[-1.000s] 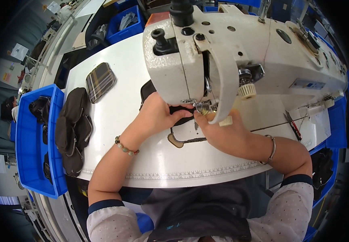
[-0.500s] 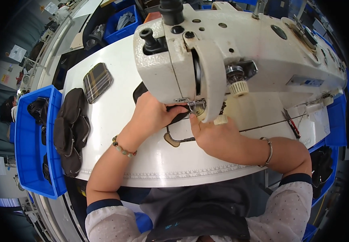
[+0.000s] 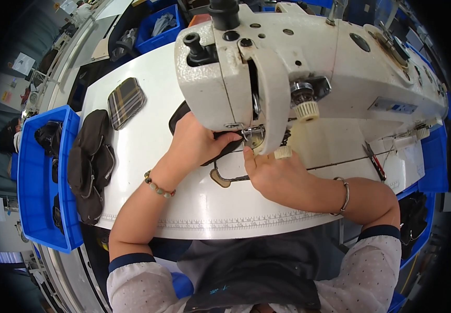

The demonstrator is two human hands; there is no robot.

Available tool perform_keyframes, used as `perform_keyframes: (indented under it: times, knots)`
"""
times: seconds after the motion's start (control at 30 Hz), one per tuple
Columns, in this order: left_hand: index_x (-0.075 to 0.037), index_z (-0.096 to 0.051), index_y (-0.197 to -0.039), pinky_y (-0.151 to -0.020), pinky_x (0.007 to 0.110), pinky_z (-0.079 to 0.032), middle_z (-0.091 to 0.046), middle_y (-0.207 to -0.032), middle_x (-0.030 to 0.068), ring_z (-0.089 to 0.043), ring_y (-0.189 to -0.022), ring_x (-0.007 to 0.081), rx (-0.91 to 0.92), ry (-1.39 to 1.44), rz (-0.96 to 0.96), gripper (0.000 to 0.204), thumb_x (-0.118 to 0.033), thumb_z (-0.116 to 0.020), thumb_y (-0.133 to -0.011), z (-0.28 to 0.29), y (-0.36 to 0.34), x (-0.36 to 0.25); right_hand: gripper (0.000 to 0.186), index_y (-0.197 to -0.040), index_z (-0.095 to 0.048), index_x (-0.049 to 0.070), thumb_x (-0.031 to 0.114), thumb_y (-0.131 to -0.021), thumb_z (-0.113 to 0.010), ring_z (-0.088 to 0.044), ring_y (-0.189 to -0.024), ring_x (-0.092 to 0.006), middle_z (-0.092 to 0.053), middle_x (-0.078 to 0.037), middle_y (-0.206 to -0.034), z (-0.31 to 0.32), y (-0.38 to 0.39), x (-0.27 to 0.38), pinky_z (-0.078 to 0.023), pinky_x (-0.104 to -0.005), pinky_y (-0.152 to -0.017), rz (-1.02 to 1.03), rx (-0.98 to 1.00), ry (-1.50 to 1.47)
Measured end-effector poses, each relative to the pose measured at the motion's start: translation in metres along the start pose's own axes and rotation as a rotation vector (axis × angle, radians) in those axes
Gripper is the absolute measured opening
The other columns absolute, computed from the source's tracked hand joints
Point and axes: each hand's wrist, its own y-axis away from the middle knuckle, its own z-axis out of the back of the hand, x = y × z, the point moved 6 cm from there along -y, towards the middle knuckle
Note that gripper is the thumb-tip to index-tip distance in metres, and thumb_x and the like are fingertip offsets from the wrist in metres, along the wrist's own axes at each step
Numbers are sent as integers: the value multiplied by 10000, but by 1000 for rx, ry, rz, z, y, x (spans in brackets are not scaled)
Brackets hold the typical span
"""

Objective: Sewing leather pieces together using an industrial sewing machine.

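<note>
My left hand (image 3: 189, 145) is closed on a black fabric piece (image 3: 178, 113), thumb and fingers pinching it just left of the presser foot (image 3: 253, 136) of a white sewing machine (image 3: 212, 99). The machine head hides part of the piece. Beside the foot, my right hand (image 3: 280, 177) has its index fingertip close against the work, the other fingers curled; what they hold is hidden. A plaid padded rectangle (image 3: 126, 102) and a pile of dark zippered pouches (image 3: 87, 161) lie on the white table (image 3: 184, 214) to the left. Red-handled snips (image 3: 374, 161) rest at the right.
A blue bin (image 3: 33, 208) with black items stands at the left edge. Another blue bin (image 3: 160, 36) holds grey cloth behind the table. More dark items (image 3: 413, 219) sit in blue bins at the right. A person (image 3: 11, 135) is at the far left.
The whole view has shifted a little leftward as the camera moved. Both hands stay by the presser foot, with only slight movement of fingers and fabric relative to it.
</note>
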Motion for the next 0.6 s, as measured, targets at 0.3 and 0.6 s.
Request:
perform_keyframes:
  times: [0.3, 0.6]
  knots:
    - [-113, -742, -927, -740, 393, -493, -701, -801, 78, -651, -789, 291, 8, -235, -93, 231, -176, -784, -709, -1, 7, -25, 93, -689, -594, 62, 141, -677, -639, -498, -427, -94, -576, -88, -775, 17, 0, 4, -357, -256, -388, 52, -260, -108]
    - [-39, -702, -947, -505, 296, -429, -657, -715, 59, -521, -535, 152, 27, -63, -31, 224, -202, -752, -803, 0, 4, -16, 236, -823, -675, -50, 132, -683, -622, -513, -439, -97, -637, -146, -785, 14, -1, 9, -389, -251, -392, 70, -492, -26]
